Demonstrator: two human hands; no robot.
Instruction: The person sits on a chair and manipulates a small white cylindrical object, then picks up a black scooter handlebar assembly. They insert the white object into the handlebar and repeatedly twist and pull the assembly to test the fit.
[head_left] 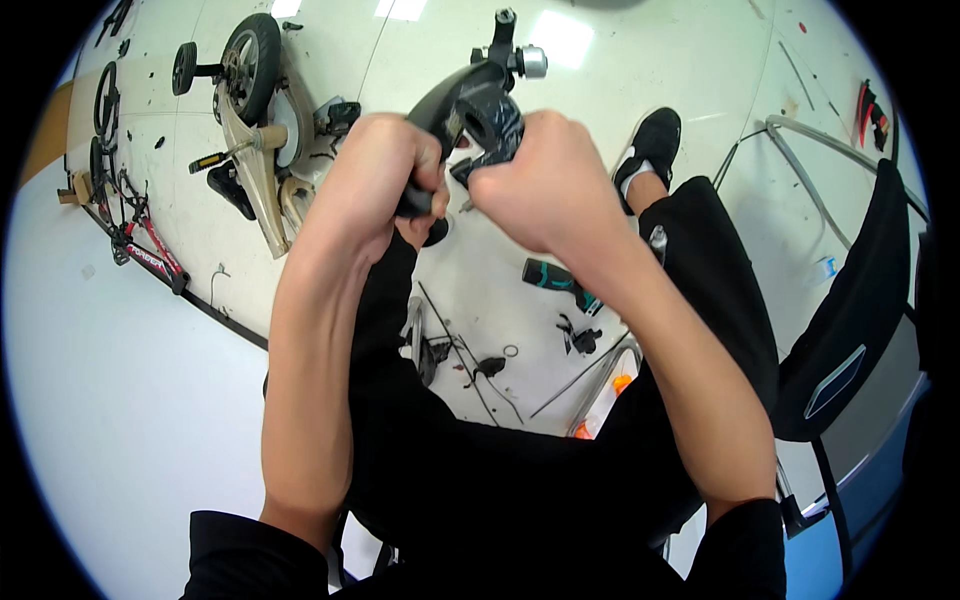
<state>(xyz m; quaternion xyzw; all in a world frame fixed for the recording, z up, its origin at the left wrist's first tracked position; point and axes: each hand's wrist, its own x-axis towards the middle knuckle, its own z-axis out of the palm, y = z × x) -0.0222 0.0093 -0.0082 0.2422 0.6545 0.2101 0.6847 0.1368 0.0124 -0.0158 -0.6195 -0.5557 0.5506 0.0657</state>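
Observation:
Both hands are raised out in front, gripping a black curved bike part whose exact kind I cannot make out. A short upright stub with a silver round fitting stands at its far end. My left hand is closed around the lower left end of the curve. My right hand is closed as a fist on a dark grey piece with a round hole, on the right side of the part. The palms hide what lies inside the fingers.
A teal and black cordless drill lies on the floor between my legs, near small black parts and thin cables. Far left are a beige bike frame with wheels and a red bike frame. A black chair stands right.

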